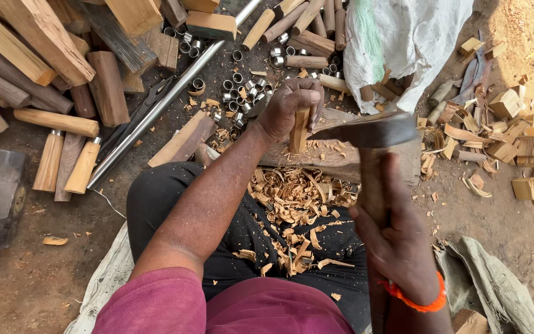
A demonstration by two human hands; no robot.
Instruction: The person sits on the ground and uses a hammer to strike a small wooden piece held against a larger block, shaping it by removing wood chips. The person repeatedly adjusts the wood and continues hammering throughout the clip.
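Observation:
My left hand (288,106) grips a short pale wooden piece (299,131) and stands it upright on a wooden chopping block (335,154). My right hand (397,238) holds the wooden handle of an adze-like tool. Its dark metal blade (369,130) hovers just to the right of the upright piece, edge pointing at it. Pale wood shavings (295,204) cover my lap and the dark trousers.
Rough wooden billets (44,43) and shaped handles (57,158) lie at left. A long metal rod (168,93) runs diagonally. Several small metal rings (242,83) scatter beyond the block. A white sack (403,37) sits at top right, offcut blocks (514,130) at far right.

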